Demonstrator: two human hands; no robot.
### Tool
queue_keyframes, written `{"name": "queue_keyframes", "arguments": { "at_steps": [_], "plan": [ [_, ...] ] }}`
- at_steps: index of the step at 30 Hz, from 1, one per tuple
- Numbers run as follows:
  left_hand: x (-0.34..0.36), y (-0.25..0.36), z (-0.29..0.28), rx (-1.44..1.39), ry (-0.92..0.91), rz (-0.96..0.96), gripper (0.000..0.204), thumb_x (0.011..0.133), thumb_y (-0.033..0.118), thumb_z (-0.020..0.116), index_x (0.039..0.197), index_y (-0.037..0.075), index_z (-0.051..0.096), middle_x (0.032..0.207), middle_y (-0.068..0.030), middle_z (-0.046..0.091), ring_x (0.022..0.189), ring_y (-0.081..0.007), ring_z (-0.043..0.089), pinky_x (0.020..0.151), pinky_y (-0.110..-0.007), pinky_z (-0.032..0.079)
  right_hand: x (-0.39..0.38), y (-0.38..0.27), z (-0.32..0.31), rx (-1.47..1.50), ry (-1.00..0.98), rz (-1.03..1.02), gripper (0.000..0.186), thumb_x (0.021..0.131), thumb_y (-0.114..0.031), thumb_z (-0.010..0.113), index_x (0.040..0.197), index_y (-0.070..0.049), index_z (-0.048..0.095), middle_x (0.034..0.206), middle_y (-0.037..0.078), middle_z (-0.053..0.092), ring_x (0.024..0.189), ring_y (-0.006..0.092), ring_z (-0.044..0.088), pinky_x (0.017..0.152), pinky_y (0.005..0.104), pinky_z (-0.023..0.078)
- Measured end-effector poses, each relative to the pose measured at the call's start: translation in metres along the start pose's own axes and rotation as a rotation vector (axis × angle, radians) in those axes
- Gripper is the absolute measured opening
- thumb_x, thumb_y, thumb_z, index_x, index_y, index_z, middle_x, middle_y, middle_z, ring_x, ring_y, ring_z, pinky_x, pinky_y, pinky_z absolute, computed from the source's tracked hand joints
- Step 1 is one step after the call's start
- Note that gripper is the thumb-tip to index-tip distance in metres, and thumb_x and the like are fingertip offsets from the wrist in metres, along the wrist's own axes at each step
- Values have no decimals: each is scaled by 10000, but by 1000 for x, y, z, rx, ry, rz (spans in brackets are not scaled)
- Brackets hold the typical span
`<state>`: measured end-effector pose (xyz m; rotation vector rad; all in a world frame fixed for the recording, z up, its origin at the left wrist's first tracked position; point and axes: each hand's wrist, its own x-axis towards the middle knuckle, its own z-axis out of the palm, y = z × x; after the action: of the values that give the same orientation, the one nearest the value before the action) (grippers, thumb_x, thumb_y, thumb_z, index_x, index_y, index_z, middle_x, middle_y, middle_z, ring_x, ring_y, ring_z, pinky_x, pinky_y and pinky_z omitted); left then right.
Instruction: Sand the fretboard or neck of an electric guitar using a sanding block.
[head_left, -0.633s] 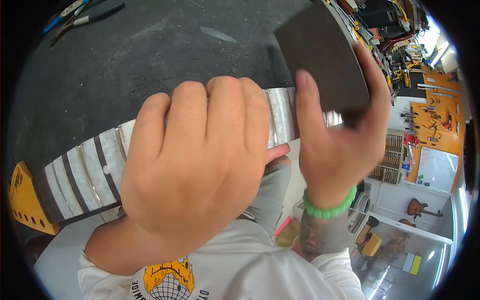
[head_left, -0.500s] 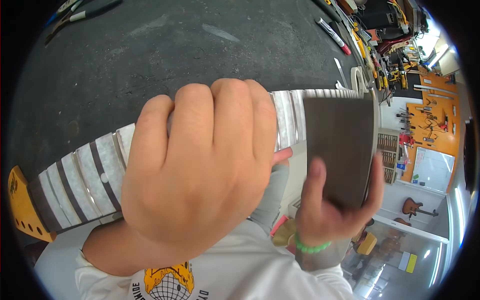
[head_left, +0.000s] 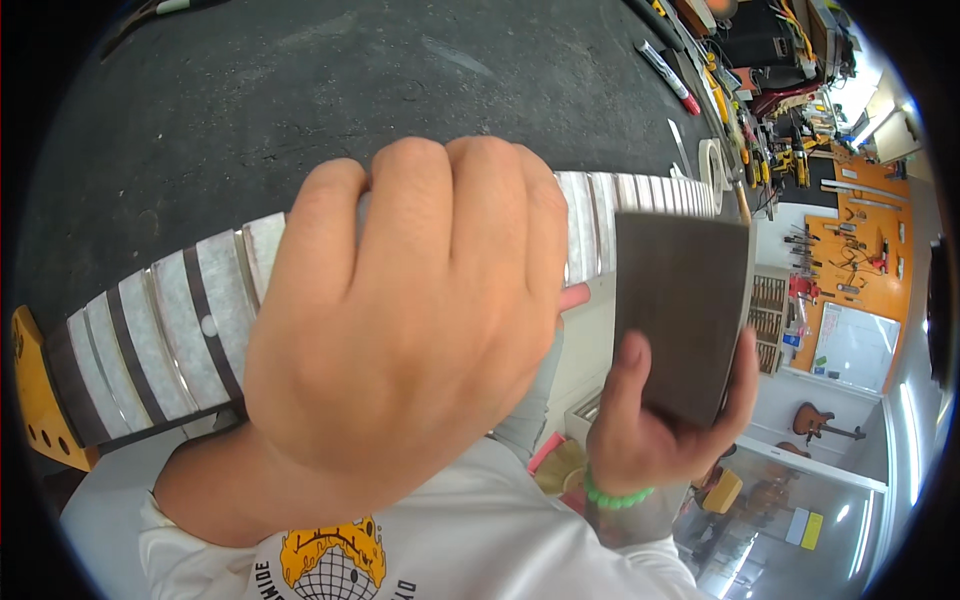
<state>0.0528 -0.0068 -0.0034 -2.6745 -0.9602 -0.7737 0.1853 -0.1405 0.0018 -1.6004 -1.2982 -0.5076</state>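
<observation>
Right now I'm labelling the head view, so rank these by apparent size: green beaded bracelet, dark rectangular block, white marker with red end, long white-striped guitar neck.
1. White-striped guitar neck, partly hidden by the left hand
2. Dark rectangular block
3. Green beaded bracelet and white marker: too alike to rank

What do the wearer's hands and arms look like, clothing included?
Left hand: bare, no glove, no ring visible; white sleeve ending on the forearm. Right hand: also ungloved, green beaded bracelet at the wrist, white sleeve below it. Dark markings, possibly a tattoo, show between bracelet and sleeve.
</observation>
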Motion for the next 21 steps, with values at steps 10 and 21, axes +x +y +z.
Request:
{"name": "queue_keyframes", "arguments": {
  "at_steps": [10,21],
  "plan": [
    [1,-3,-4,-5,-30,-5,634,703,574,714,1055,47,686,878,-25,572,770,-196,557,716,-324,475,53,11,34,-146,-204,-24,705,856,64,799,1470,57,453,1384,214,610,1162,279,667,993,369,561],
    [8,-2,-4,-101,53,-23,623,732,590,678,1031,43,693,867,-23,574,763,-192,557,710,-327,475,72,12,46,-189,-228,-72,639,862,46,806,1432,45,516,1374,178,613,1128,222,671,978,327,547]
  ]
}}
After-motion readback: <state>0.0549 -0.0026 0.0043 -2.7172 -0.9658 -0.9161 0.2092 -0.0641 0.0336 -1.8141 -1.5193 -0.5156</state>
